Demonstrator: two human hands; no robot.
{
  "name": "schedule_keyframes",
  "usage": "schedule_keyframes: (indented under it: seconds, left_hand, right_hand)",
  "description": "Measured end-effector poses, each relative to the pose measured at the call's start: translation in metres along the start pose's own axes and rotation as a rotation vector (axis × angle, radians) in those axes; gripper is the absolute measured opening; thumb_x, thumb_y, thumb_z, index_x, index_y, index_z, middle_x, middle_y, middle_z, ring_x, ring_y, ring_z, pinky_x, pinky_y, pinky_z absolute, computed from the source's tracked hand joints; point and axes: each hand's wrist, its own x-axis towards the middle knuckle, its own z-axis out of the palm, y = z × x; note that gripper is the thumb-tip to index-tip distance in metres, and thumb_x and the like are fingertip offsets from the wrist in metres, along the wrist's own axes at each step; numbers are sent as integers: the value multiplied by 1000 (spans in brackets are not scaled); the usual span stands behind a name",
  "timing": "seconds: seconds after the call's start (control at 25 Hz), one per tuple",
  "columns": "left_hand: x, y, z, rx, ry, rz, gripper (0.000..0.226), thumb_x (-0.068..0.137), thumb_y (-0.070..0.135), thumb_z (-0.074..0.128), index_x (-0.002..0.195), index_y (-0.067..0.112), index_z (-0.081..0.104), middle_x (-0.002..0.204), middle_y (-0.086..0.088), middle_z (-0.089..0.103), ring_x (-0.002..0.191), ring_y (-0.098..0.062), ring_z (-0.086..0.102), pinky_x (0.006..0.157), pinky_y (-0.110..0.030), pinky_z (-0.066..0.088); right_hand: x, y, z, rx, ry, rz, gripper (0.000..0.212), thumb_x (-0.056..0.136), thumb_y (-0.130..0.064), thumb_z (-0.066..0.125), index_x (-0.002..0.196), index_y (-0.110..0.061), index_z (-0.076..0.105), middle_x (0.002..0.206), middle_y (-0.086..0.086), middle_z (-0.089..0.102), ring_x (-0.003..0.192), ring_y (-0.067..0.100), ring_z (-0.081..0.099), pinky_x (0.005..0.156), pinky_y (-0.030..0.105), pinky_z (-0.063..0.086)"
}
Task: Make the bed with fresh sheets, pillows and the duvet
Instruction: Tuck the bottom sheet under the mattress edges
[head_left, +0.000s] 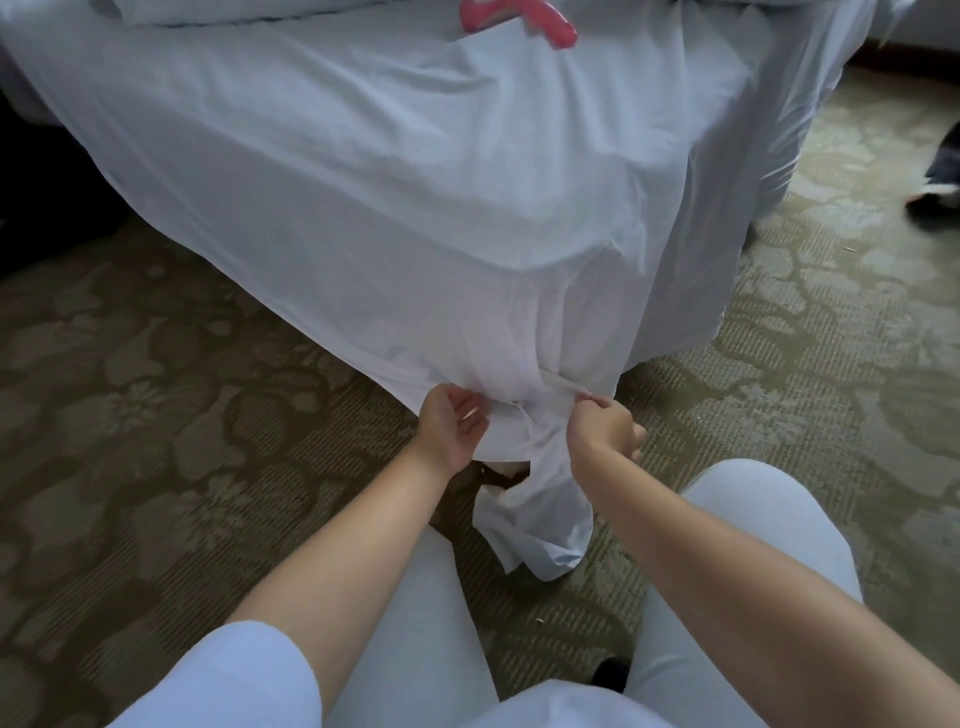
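Note:
A white sheet covers the mattress and hangs over its near corner down to the carpet. At that corner the cloth is bunched, and a loose tail of it drops to the floor. My left hand grips the bunched sheet on the left of the corner. My right hand pinches a twisted strand of the same sheet on the right. A white pillow or duvet edge lies at the top of the bed.
A pink object lies on the bed near its far side. Patterned green carpet surrounds the bed. My knees in white trousers are low in the view. Another person's shoe stands at the right edge.

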Motion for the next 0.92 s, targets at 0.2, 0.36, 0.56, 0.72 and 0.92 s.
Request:
schedule_keyframes:
  seconds: [0.2,0.36,0.56,0.72,0.92]
  left_hand:
    - [-4,10,-2,28,-26,67,38,99,28,40,132,11,48,126,-6,54,117,-25,52,105,-36,38]
    - [-18,17,6,-74,-106,36,52,97,41,42,142,15,40,140,-7,47,127,-32,46,106,-41,37]
    - [-22,27,6,23,-96,58,58,95,50,41,144,18,38,141,-4,47,127,-31,45,111,-43,33]
    - [-14,9,4,76,-51,49,61,95,53,42,145,20,36,144,-7,42,130,-28,43,112,-40,31]
    - [-4,-3,11,26,-101,31,63,93,58,40,146,26,31,144,-9,43,131,-24,43,114,-40,27]
  right_hand:
    - [-9,1,4,375,-253,59,25,95,-8,46,106,-5,68,114,11,66,101,24,61,88,28,49]
    - [-10,-8,1,536,-543,164,40,102,-13,33,139,1,41,145,16,42,134,28,41,113,36,31]
    - [-5,-23,-5,563,-659,168,52,104,-32,28,145,-1,31,148,14,38,137,25,36,116,37,24]
    - [6,-26,-6,622,-733,246,59,103,-38,27,145,3,28,148,19,36,138,30,34,117,39,23]
    - [8,-39,8,766,-793,259,63,99,-51,32,145,-8,34,143,18,42,131,35,42,104,44,38]
